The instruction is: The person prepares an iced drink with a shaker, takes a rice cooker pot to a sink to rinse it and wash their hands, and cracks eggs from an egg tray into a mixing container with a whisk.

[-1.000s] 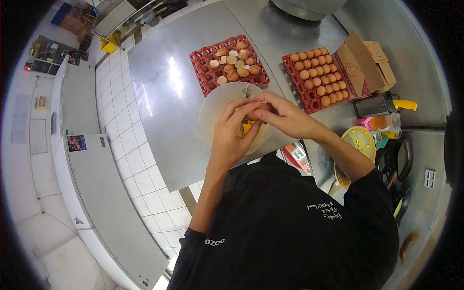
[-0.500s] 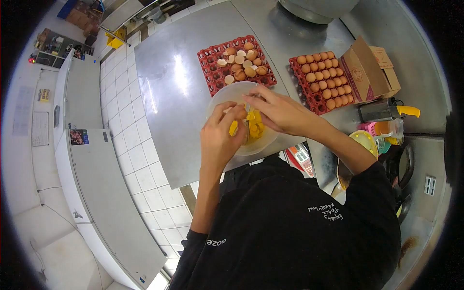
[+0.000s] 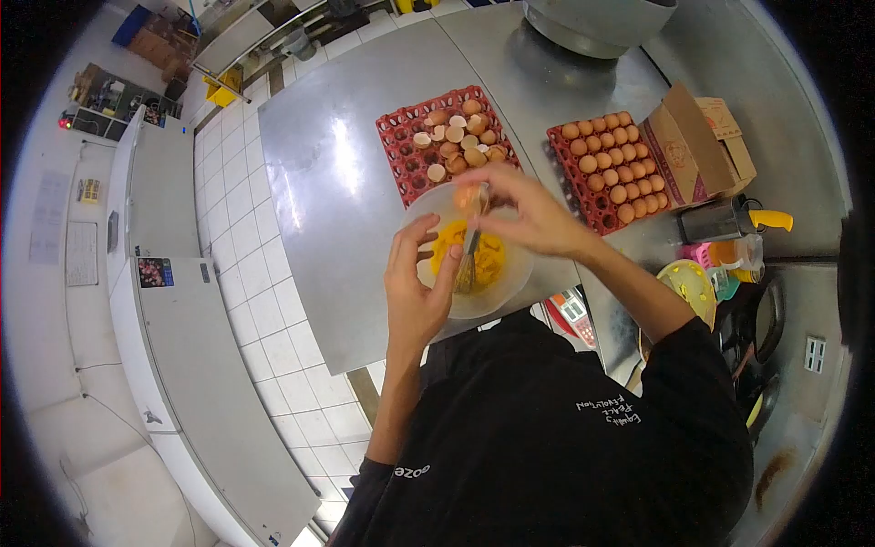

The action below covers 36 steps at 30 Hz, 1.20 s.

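A translucent round bowl [image 3: 515, 283] holds yellow egg, with a wire whisk [image 3: 468, 264] standing slanted in it. Above the bowl's far rim, my right hand [image 3: 529, 211] grips a brown eggshell [image 3: 468, 198] with its fingers, close by the whisk's handle; whether it touches the handle is unclear. My left hand [image 3: 417, 278] is over the bowl's left side, fingers apart, with nothing visible in it. Just beyond the bowl, a red egg tray [image 3: 397, 146] carries several cracked shells [image 3: 456, 137].
On the right of the steel table [image 3: 319, 210], a second red tray [image 3: 602, 217] holds whole brown eggs [image 3: 620, 159]. Beside it are an open cardboard box [image 3: 693, 137] and a yellow-handled metal container [image 3: 715, 219]. A large metal bowl [image 3: 597, 27] stands at the back.
The shell that was in my left hand is now in my right. My left hand has opened, and more of the whisk and egg shows. The view has shifted slightly.
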Available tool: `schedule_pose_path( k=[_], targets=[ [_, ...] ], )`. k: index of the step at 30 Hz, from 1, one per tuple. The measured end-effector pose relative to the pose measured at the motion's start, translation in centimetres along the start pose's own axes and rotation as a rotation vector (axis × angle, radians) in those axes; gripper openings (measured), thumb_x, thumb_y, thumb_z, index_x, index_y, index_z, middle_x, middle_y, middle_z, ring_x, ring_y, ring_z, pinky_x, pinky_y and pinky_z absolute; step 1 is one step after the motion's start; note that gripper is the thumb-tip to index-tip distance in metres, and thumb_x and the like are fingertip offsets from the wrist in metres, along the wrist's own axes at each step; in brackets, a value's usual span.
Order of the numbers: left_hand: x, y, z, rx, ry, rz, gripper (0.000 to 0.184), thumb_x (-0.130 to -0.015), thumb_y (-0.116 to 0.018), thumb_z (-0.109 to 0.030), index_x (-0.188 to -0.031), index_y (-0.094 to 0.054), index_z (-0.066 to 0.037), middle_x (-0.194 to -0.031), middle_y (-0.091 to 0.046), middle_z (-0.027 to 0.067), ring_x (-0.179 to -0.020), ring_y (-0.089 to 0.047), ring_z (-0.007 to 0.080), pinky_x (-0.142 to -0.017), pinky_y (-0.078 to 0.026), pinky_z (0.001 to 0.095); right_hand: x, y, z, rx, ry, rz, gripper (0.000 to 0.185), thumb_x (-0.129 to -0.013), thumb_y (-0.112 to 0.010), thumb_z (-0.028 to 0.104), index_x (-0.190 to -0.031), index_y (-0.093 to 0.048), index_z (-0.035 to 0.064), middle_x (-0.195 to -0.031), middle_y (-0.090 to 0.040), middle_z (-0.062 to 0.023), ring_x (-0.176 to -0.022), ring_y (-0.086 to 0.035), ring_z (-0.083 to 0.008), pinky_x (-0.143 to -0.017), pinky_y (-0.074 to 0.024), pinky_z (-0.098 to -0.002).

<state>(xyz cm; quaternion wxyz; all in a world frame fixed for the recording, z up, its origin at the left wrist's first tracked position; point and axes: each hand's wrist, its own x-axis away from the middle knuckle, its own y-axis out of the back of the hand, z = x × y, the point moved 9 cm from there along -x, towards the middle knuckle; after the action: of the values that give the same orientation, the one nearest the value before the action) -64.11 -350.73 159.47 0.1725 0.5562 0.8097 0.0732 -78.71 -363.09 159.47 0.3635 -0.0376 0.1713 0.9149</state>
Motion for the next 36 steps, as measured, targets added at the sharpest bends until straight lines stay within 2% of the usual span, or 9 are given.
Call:
schedule_pose_path(
  k=[6,11,13,15,17,19,30,35,36],
  targets=[
    [1.2,-1.5,0.1,-0.391,-0.130,0.044,0.038,-0.097,-0.082,-0.014,-0.132,-0.069,-0.004,-0.124,-0.073,0.0138,-0.107,-0.073,0.0304,-0.091,-0.057,0.0416,-12.0,3.2,-8.1,0.220,0.022,-0.054,0.054,-0.096,-0.082,0.013,-0.146,-0.064,0.0041,-0.120,-0.078,-0.0120,-0.110,-0.074,-0.0219,-0.096,-0.0586,-0.0374],
    [1.4,-2.3,-0.1,-0.553,-0.183,0.076,0.036,-0.097,-0.081,-0.018,-0.130,-0.070,-0.009,-0.123,-0.073,0.0112,-0.103,-0.073,0.0295,-0.089,-0.054,0.0405,-16.5,-0.2,-17.4,0.500,0.150,0.090,0.054,-0.093,-0.081,0.023,-0.140,-0.066,0.0029,-0.122,-0.077,-0.0195,-0.106,-0.075,-0.0312,-0.091,-0.0584,-0.0395],
    [1.2,-2.5,0.1,-0.551,-0.187,0.093,0.035,-0.096,-0.080,-0.018,-0.129,-0.071,-0.009,-0.123,-0.074,0.0105,-0.103,-0.073,0.0286,-0.087,-0.053,0.0407,-14.3,2.9,-17.2,0.289,-0.212,0.110,0.051,-0.095,-0.078,0.023,-0.140,-0.066,0.0036,-0.111,-0.079,-0.0178,-0.097,-0.075,-0.0320,-0.086,-0.0597,-0.0417],
    [1.6,-2.7,0.6,-0.541,-0.162,0.092,0.033,-0.096,-0.080,-0.018,-0.128,-0.072,-0.010,-0.123,-0.074,0.0097,-0.102,-0.073,0.0278,-0.086,-0.052,0.0410,-9.9,8.5,-17.2,0.294,0.029,-0.079,0.041,-0.096,-0.075,0.021,-0.133,-0.069,0.0030,-0.103,-0.080,-0.0166,-0.091,-0.075,-0.0301,-0.081,-0.0597,-0.0419],
    [1.4,-2.7,0.3,-0.577,-0.212,0.070,0.031,-0.097,-0.079,-0.019,-0.126,-0.073,-0.010,-0.122,-0.075,0.0089,-0.101,-0.073,0.0275,-0.084,-0.051,0.0415,-2.9,14.5,-19.3,0.546,-0.185,-0.142,0.036,-0.096,-0.075,0.018,-0.128,-0.070,0.0028,-0.098,-0.079,-0.0162,-0.088,-0.074,-0.0300,-0.079,-0.0589,-0.0419],
    [1.2,-2.8,0.3,-0.560,-0.186,0.063,0.028,-0.097,-0.077,-0.020,-0.123,-0.074,-0.011,-0.120,-0.076,0.0084,-0.099,-0.074,0.0264,-0.084,-0.051,0.0411,3.7,18.1,-23.1,0.798,-0.625,0.043,0.037,-0.098,-0.075,0.018,-0.131,-0.068,0.0019,-0.122,-0.074,-0.0172,-0.105,-0.073,-0.0302,-0.089,-0.0598,-0.0421],
    [1.3,-3.4,1.1,-0.635,-0.176,0.139,0.024,-0.097,-0.076,-0.021,-0.120,-0.076,-0.011,-0.120,-0.077,0.0066,-0.098,-0.074,0.0244,-0.084,-0.051,0.0410,10.2,18.4,-24.6,1.148,-0.555,-0.224,0.051,-0.089,-0.074,0.016,-0.135,-0.059,0.0037,-0.125,-0.067,-0.0246,-0.098,-0.075,-0.0426,-0.083,-0.0615,-0.0539],
    [1.3,-3.0,0.6,-0.615,-0.180,0.112,0.024,-0.097,-0.076,-0.020,-0.120,-0.076,-0.012,-0.121,-0.077,0.0060,-0.098,-0.074,0.0237,-0.085,-0.052,0.0409,11.5,19.8,-22.1,0.459,-0.573,-0.584,0.050,-0.099,-0.069,0.029,-0.143,-0.060,0.0063,-0.126,-0.068,-0.0161,-0.089,-0.071,-0.0259,-0.080,-0.0586,-0.0425],
    [1.4,-3.1,0.6,-0.609,-0.191,0.113,0.024,-0.097,-0.076,-0.020,-0.120,-0.075,-0.012,-0.121,-0.077,0.0059,-0.098,-0.074,0.0236,-0.085,-0.052,0.0407,11.6,17.8,-22.2,-0.200,-0.564,-0.612,0.047,-0.102,-0.067,0.028,-0.143,-0.060,0.0056,-0.125,-0.068,-0.0129,-0.091,-0.067,-0.0221,-0.082,-0.0571,-0.0395]
  ],
)
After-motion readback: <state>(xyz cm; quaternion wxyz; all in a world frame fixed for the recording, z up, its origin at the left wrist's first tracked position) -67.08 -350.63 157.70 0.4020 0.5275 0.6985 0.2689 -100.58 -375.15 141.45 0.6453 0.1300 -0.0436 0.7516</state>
